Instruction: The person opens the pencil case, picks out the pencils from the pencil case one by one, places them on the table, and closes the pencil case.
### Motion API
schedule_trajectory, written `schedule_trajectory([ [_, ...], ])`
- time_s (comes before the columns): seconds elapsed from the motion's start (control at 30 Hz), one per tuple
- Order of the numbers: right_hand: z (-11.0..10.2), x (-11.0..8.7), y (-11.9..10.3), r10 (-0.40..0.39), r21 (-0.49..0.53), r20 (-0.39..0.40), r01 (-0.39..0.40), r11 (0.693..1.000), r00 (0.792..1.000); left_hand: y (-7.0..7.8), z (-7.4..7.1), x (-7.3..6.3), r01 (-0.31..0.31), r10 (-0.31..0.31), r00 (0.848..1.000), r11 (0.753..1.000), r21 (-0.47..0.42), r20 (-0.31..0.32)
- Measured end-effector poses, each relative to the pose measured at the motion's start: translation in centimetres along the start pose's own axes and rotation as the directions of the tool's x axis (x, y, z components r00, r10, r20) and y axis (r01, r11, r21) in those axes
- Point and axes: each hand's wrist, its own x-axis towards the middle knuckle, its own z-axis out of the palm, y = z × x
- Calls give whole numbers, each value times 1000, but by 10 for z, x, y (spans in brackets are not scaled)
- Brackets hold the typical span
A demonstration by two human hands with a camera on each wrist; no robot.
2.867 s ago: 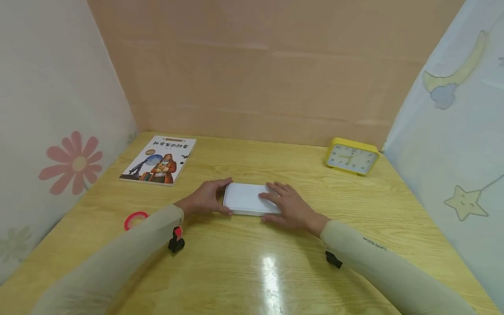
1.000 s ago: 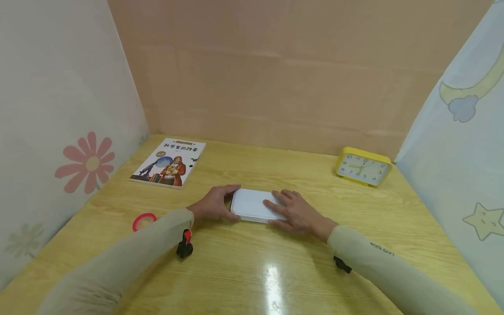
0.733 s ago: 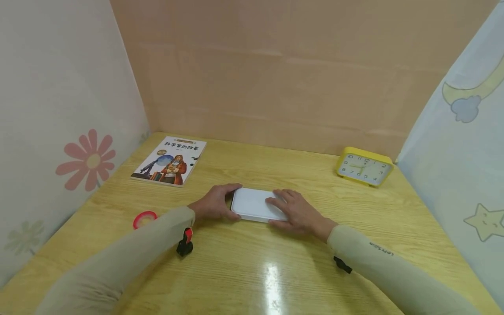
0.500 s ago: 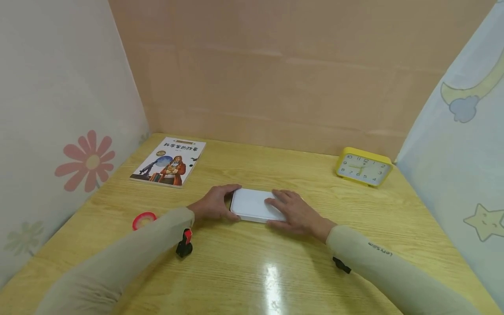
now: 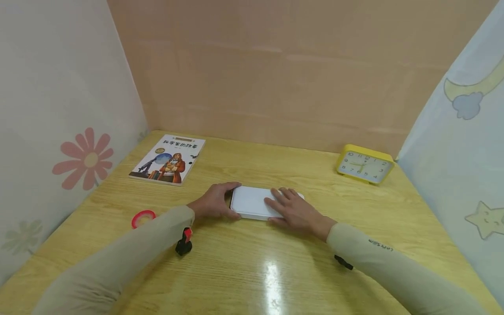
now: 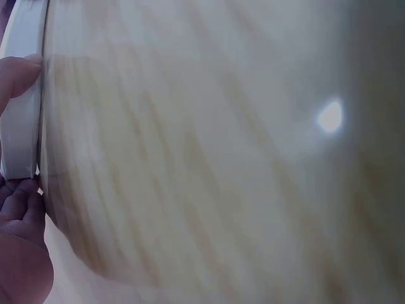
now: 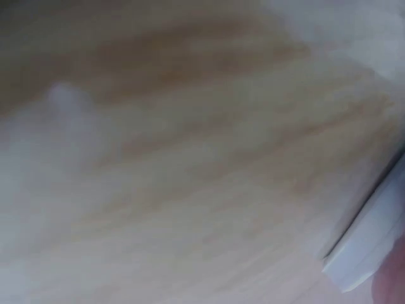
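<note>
Farthest left of the left grip, a pink flower (image 5: 90, 160) is printed on the pale wall. Between it and the left grip, on the farther side, a book (image 5: 169, 159) lies flat on the table (image 5: 228, 271), its cover showing a figure in a red coat. Nearer than the book, also left of the left grip, a red ring (image 5: 143, 212) lies partly behind the left sleeve (image 5: 118, 258). A black device (image 5: 183, 246) with a red part sits under that sleeve, just behind the left grip.

The left grip (image 5: 214, 202) holds the left end of a white box (image 5: 250, 202), spread to its width, thumb at the near edge and fingers at the far one. The box lies flat between the two grips, touching both. The right grip (image 5: 297, 212) rests on its right part, fingers extended and apart across the top, thumb along the near side.

Beyond and right of the right grip, a yellow clock (image 5: 365, 164) stands on the table. Farther right, a moon (image 5: 453, 89) and star (image 5: 488, 218) decorate the wall.
</note>
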Motion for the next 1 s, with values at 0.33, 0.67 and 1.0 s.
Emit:
schedule_trajectory([
  [0.33,7,1,-1,-284,-109,-338,262,959,898,-5,-3,0,-47,47,999,999,17,1],
  [0.67,7,3,2,-387,-230,-326,325,917,862,-1,-2,1,-59,59,998,998,32,5],
  [1.0,10,9,3,-461,-363,-324,342,867,826,-2,-4,3,-45,45,999,998,54,12],
])
